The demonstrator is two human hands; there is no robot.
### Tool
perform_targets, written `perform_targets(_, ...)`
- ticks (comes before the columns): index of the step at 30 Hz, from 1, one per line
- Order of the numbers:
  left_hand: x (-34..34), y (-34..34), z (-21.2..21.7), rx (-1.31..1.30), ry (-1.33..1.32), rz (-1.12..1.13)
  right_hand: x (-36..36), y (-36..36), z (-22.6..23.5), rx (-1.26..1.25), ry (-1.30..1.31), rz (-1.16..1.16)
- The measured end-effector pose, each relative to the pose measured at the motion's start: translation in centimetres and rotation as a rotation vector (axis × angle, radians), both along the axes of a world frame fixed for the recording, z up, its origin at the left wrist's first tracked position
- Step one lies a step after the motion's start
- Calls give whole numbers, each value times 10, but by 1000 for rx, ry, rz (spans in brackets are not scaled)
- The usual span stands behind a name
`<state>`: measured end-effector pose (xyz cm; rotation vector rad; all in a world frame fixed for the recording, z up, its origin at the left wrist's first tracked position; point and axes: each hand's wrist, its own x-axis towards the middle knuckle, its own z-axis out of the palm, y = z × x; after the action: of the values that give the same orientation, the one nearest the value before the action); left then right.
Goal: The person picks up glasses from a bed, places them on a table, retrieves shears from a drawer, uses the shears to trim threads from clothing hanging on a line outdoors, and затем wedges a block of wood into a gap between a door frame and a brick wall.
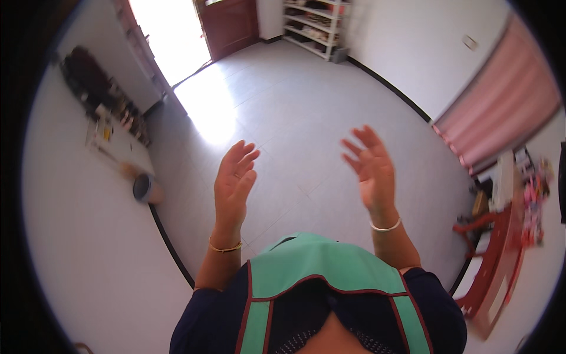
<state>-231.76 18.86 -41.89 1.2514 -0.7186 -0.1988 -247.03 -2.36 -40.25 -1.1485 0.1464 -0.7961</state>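
Both of my hands are raised in front of me above the grey tiled floor (295, 147), with a wide gap between them. My left hand (234, 177) is open and holds nothing; its fingers point away from me, slightly bent, the thumb apart from the palm. A gold bracelet (225, 248) circles that wrist. My right hand (371, 168) is also open and bare, fingers spread and a little blurred. On its wrist sits a pale bangle (386, 226). Below them a green apron (324, 262) with dark red trim covers my front. Neither hand touches anything.
Ahead on the left, a bright doorway (171, 41) stands beside a dark red door (231, 26). A white shelf rack (312, 26) is at the back. Along the left wall is a bin (147, 189). To the right are a pink curtain (501, 100) and red wooden furniture (492, 268).
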Motion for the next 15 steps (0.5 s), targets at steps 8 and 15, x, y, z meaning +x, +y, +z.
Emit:
perform_targets(8,165,-60,3,-88,-8,42,253,-35,7,-233,-33,697)
perform_targets(15,359,-112,34,-157,-115,4,455,-90,41,-331,-138,782)
